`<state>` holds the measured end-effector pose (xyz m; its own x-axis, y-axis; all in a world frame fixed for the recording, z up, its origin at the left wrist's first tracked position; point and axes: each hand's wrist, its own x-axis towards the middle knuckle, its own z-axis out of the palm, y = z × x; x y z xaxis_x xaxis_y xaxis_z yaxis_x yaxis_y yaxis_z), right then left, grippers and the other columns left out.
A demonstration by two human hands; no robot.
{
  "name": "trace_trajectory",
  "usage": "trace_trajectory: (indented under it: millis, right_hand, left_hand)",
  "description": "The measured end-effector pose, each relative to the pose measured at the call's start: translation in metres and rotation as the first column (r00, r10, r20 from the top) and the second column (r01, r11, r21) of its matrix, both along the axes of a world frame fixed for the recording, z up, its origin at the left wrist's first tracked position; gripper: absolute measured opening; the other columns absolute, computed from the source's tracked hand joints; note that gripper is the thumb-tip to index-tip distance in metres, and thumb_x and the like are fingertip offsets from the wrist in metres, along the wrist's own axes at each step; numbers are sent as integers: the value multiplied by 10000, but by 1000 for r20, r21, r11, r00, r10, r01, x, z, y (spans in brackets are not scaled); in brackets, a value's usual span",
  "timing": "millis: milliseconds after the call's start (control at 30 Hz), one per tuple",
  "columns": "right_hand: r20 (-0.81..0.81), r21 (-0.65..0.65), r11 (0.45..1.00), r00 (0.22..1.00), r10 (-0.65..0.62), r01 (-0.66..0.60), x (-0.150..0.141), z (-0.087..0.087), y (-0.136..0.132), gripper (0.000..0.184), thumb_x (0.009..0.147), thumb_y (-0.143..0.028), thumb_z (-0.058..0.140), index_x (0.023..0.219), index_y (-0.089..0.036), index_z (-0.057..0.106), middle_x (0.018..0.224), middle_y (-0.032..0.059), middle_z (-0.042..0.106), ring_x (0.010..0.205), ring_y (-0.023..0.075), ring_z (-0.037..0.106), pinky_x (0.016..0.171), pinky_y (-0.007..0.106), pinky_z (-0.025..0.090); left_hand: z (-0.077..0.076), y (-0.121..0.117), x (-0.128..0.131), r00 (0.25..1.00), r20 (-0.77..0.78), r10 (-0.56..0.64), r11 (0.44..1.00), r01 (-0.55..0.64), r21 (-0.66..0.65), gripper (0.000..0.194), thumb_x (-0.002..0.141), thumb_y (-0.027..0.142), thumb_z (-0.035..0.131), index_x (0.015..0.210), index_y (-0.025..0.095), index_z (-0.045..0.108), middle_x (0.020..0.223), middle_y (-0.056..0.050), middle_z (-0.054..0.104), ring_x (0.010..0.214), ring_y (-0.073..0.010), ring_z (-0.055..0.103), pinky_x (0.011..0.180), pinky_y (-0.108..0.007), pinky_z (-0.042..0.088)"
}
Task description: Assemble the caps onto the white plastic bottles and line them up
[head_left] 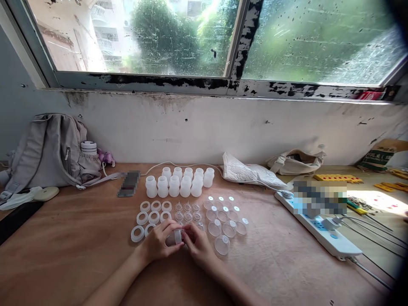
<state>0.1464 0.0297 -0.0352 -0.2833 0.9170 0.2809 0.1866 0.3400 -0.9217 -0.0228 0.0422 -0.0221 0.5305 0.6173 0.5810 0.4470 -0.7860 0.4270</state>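
Observation:
My left hand (159,244) and my right hand (199,246) meet over the wooden table (79,250), both closed around one small translucent plastic bottle (177,236) with a ribbed collar. Just beyond my hands lie white screw rings (149,216), several small clear nipples (187,211) and clear dome caps (228,225). Two rows of white bottle bodies (180,182) stand further back.
A grey backpack (47,153) leans at the back left, with a phone (129,183) beside it. A white power strip (318,227) with cables lies at the right. A white plastic bag (251,172) and a beige pouch (296,161) rest against the wall.

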Motion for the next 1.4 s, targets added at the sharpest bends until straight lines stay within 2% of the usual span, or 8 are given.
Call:
trace_trajectory:
  millis: [267,467,567,667,900,1067,1200,1400]
  right_hand:
    - [50,-19,988,987,152,-151,9,19,-1,185,812,-176,449,989,-179,503,800,25,587,712,123,573,648,244,469]
    - [273,125,986,960,68,-106,16,24,-3,160,763,-162,499,920,-188,483,798,20,552,678,124,536,631,252,459]
    - [442,211,970,897,18,-124,15,18,-5,168,730,-137,520,887,-194,501,847,34,527,724,143,515,661,274,439]
    - [509,203,972,861,-2,-118,13,8,-7,210,721,-114,519,916,-191,499,880,45,508,736,147,510,668,274,437]
    - [487,196,980,870,-75,-26,7,-2,-7,155,726,-102,494,856,-185,490,827,40,518,699,146,506,634,261,429]
    - [508,175,984,858,-76,-17,8,4,-7,152,696,-93,486,817,-185,472,794,29,514,680,145,497,613,255,410]
    - [525,165,986,847,-83,-6,8,9,-7,118,700,-114,480,795,-181,464,781,29,512,657,139,489,595,250,400]
    - [560,167,986,821,-114,23,7,15,-7,84,706,-128,477,768,-182,457,786,32,515,649,136,495,588,245,395]
  left_hand:
    - [6,2,-10,997,-76,-6,999,10,54,339,754,188,520,1090,187,474,981,-73,547,901,-162,556,772,-271,487]
    - [4,7,-18,993,-87,78,983,-62,175,232,765,245,546,988,191,518,947,-78,571,886,-182,568,738,-296,494]
    - [7,9,-20,991,-74,112,959,-88,270,153,784,211,528,936,191,530,993,-93,573,913,-185,567,733,-298,493]
    - [12,7,-25,989,-47,143,943,-121,311,104,800,202,508,900,185,530,1026,-104,578,936,-191,568,740,-311,492]
    - [11,-35,-77,979,-159,124,962,-79,261,135,767,260,574,877,190,539,995,-85,628,934,-198,583,801,-339,489]
    - [0,-64,-115,932,-270,240,962,-191,196,245,753,221,583,993,199,537,1000,-73,639,963,-206,575,834,-350,479]
    - [0,-65,-119,887,-320,333,941,-292,169,312,754,262,572,1053,191,519,994,-78,630,985,-225,556,849,-374,462]
    - [4,-60,-114,891,-302,339,935,-284,211,314,756,230,561,1061,181,504,998,-89,602,938,-214,556,820,-353,459]
